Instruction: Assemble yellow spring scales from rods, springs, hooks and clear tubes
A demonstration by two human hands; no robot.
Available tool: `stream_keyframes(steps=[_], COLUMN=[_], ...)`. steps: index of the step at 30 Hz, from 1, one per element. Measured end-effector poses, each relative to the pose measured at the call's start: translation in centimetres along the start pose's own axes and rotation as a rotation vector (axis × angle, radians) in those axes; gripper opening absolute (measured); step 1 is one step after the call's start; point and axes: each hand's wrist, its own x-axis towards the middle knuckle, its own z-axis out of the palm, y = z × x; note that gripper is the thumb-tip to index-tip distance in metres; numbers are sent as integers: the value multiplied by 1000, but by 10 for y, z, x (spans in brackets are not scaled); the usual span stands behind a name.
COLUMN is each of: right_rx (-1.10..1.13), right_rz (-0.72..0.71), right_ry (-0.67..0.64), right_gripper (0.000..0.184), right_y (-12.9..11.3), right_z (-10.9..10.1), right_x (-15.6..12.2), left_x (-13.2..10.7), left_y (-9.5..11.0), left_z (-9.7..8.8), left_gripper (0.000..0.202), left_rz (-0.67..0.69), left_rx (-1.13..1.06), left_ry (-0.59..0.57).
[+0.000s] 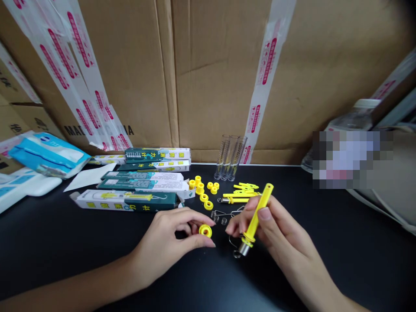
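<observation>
Between the thumb and fingers of my left hand [172, 236] is a round yellow cap [205, 231] with a hole in its middle. My right hand [276, 234] grips a flat yellow spring-scale rod [260, 208], tilted with its holed end up. A silvery metal cylinder and a wire loop show at the rod's lower end. Beyond my hands lie wire hooks [224, 214] and small coil springs [224, 221]. More yellow caps [208, 205] sit behind my left hand. Several yellow rods and strips [245, 195] lie behind my right hand, partly covered by it.
Clear tubes [229, 158] stand upright by the cardboard wall [214, 86]. Printed spring-scale boxes [126, 200] lie at left, near a white paper [89, 177] and a blue-white packet [53, 154]. A plastic bottle [352, 117] and a beige bag [383, 190] are at right.
</observation>
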Motion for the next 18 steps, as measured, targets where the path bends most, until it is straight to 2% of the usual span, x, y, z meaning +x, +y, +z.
stream_keyframes(steps=[2,4,7,9,18], right_rx=[-149,-389,-713,-809,-967], right_rz=[-53,-155,-363,-443,-334], right_ry=[8,-6,-85,-135,-237], right_gripper=[24,20,20,22,27], right_y=[1,1,0,0,9], right_z=[-3,-6,-8,-7,-6], right_x=[-2,-3,-5,-5,-5], left_x=[0,0,1,1,0], left_y=[0,0,-1,-1,3], left_z=[0,1,1,0,-3], left_gripper=[19,19,26,29,29], left_rz=[-41,-84,-121,-124,-78], left_rx=[-29,-86,-131,-122,-133], left_ry=[-6,-3,22,38,21])
